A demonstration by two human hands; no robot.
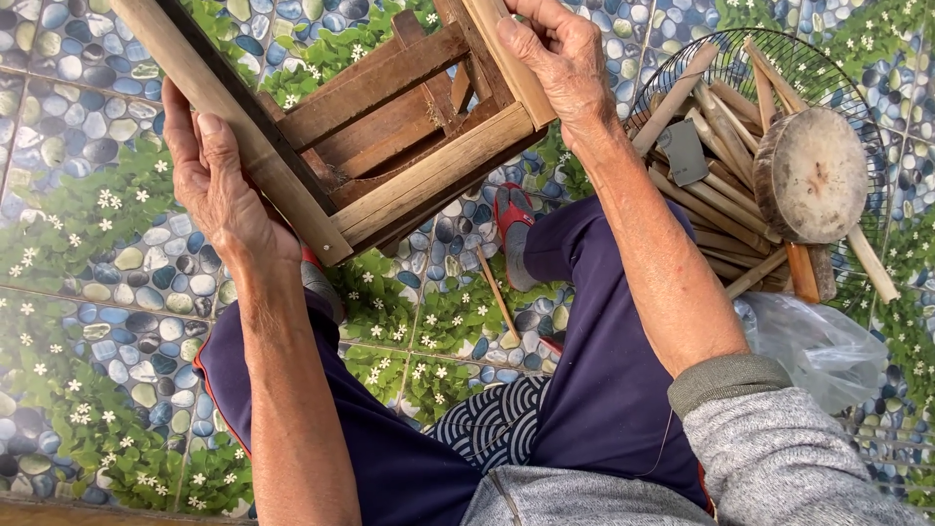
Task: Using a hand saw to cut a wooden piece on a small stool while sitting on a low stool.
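The tiled floor [88,244] fills the view beneath you, glossy and printed with blue pebbles, green leaves and small white flowers; it looks hard and smooth, so anything set on it could skid.

Above your knees you hold the wooden frame [390,127], a boxy piece of pale bamboo or wood slats joined to darker inner rails. It sits between your two hands, tilted, clear of the floor. It looks stiff and fairly light, rigid at the long outer rails but probably weaker at the joints, so take it by those thick rails, not the thin inner slats. The surfaces look dry and a little rough, which should give good grip.

Your left hand [219,185] is wrapped along the long left rail, fingers curled over its edge. Your right hand [560,54] is closed over the top of the right corner post, thumb pressed to its side.

To your right a round wire basket [857,73] holds a bundle of split sticks [721,205], a flat-faced round wooden block [810,173] and a small grey blade [684,153]. Just below it lies a crumpled clear plastic bag [813,341]. One thin loose stick [497,290] rests on the tiles between your feet.
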